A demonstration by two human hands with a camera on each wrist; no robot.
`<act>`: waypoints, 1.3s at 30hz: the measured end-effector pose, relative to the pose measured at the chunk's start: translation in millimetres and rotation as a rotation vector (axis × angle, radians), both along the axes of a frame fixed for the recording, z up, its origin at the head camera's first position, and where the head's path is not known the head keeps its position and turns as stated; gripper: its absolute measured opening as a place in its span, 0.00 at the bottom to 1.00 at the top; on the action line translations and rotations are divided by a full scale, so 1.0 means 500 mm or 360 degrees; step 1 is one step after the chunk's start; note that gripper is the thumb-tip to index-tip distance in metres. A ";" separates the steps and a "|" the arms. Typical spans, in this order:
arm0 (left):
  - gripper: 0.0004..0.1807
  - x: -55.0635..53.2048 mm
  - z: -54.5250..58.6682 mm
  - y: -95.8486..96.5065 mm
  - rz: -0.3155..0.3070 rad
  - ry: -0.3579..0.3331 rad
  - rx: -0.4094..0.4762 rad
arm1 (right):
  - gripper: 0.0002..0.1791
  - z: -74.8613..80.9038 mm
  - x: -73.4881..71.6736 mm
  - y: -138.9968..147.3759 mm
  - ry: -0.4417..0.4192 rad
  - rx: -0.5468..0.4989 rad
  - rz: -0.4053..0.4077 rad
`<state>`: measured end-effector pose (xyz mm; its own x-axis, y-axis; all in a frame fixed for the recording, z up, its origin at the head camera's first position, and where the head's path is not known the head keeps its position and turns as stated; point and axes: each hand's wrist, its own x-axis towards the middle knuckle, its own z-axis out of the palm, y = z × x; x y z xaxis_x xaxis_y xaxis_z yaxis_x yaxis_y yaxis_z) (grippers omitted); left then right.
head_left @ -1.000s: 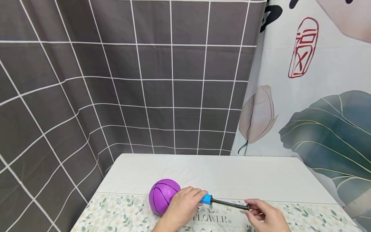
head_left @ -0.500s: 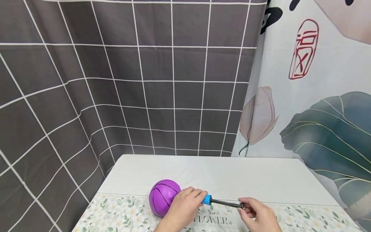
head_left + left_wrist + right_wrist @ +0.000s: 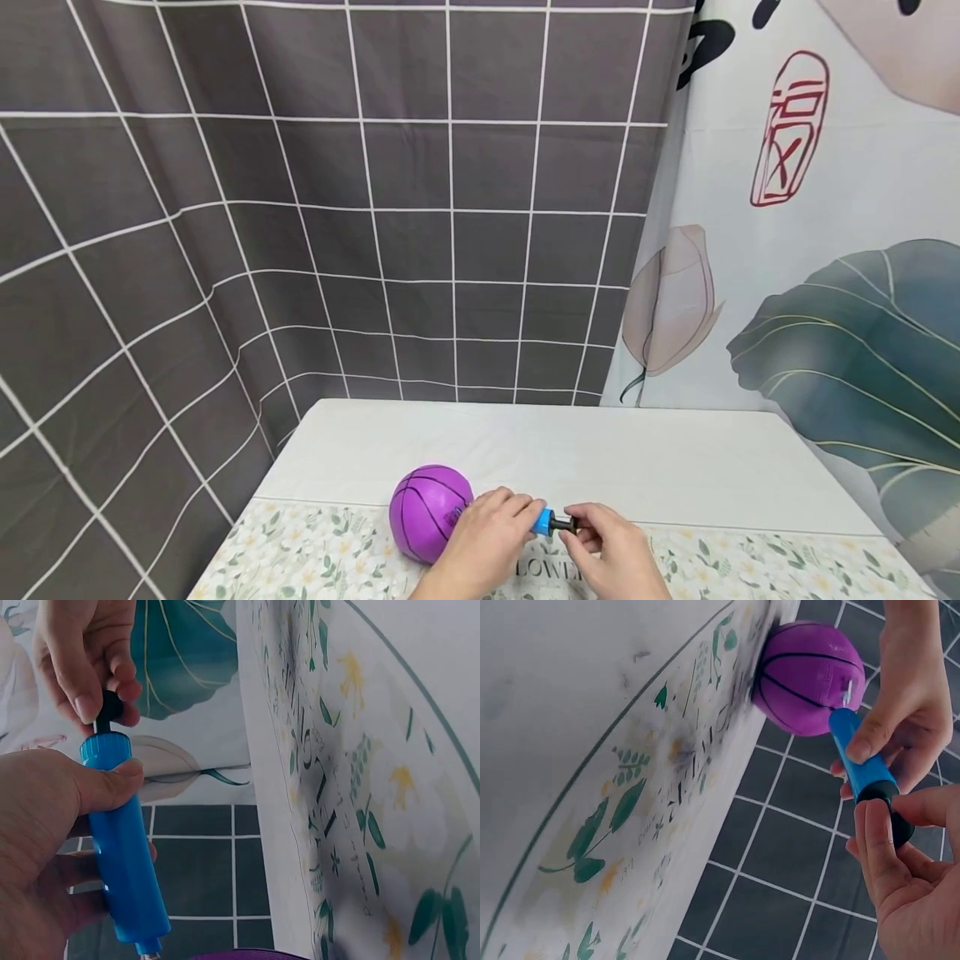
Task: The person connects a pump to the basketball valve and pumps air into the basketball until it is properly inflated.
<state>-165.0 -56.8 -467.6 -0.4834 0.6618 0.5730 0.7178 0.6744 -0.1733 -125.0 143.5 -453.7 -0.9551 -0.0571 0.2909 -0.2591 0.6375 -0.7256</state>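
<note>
Over flower-printed white cloth (image 3: 322,542), the left hand (image 3: 486,540) grips a blue cylindrical pump (image 3: 129,859), partly hiding a black-lined purple ball (image 3: 426,512); the right hand (image 3: 613,552) pinches the pump's black handle (image 3: 112,707). Grey checked curtain (image 3: 408,250) hangs behind.

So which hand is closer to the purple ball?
Left. The left hand is beside the purple ball, gripping the blue pump; the right hand is farther away, pinching the pump's black handle.

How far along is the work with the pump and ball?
Done: the blue pump is lined up with the ball, which looks round. In hand: the left hand grips the pump; the right hand pinches its black handle, nearly in. Remaining: perhaps more strokes, then detaching; firmness cannot be seen.
</note>
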 end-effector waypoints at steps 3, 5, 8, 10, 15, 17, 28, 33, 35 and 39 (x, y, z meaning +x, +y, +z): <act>0.23 -0.002 0.000 -0.003 -0.0006 -0.0034 0.0042 | 0.12 0.000 -0.003 0.000 -0.0031 -0.0030 0.0040; 0.23 -0.004 -0.001 -0.005 -0.0023 -0.0063 0.0067 | 0.12 0.000 -0.003 0.005 -0.0071 -0.0072 0.0055; 0.25 -0.007 -0.001 -0.008 -0.0048 -0.0103 0.0077 | 0.13 0.001 0.000 0.018 -0.0125 -0.0101 0.0046; 0.25 -0.007 -0.001 -0.008 -0.0042 -0.0118 0.0059 | 0.13 0.002 0.003 0.029 -0.0155 -0.0094 0.0008; 0.26 -0.006 0.000 -0.008 0.0014 -0.0116 0.0009 | 0.14 0.008 0.011 0.064 -0.0169 -0.0076 -0.0160; 0.25 -0.006 -0.001 -0.006 0.0031 -0.0102 0.0001 | 0.15 0.012 0.014 0.078 -0.0155 -0.0061 -0.0223; 0.28 0.000 -0.001 0.026 0.0320 -0.0094 -0.0108 | 0.17 0.018 0.006 0.152 -0.0275 0.0090 -0.0374; 0.26 0.003 -0.006 0.050 0.0473 -0.0096 -0.0152 | 0.17 0.011 -0.001 0.152 -0.0188 0.0087 -0.0374; 0.24 0.001 -0.010 0.059 0.0521 -0.0051 -0.0155 | 0.16 0.007 -0.005 0.145 -0.0129 0.0072 -0.0381; 0.23 0.001 -0.013 0.071 0.0574 0.0054 -0.0138 | 0.16 0.000 -0.018 0.123 -0.0082 0.0030 -0.0398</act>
<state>-164.6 -21.3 -474.2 -0.6758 0.4992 0.5424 0.4297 0.8646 -0.2604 -133.8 205.2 -453.5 -0.9538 0.1777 0.2423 -0.0546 0.6905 -0.7213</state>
